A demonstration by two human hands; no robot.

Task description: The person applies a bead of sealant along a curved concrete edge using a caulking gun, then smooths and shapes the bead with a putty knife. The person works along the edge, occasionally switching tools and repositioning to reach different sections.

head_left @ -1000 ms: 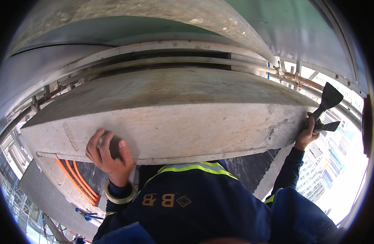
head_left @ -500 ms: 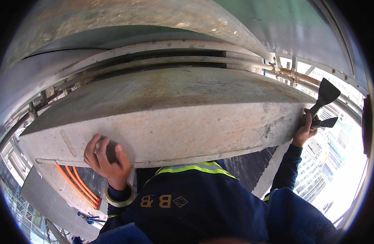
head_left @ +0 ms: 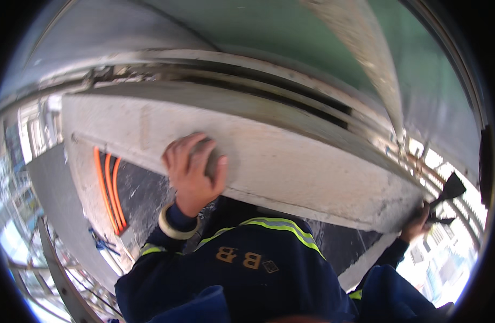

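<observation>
Left hand (head_left: 192,175) curls half-open at the concrete block (head_left: 290,153), any hold unclear, while the outstretched right hand (head_left: 417,224) grips two scrapers (head_left: 454,187)

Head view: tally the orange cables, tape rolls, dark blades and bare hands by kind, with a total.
Orange cables: 3
Tape roll, worn round the left wrist: 1
Dark blades, at the right hand: 2
Bare hands, the right and the left hand: 2
Total: 8
</observation>
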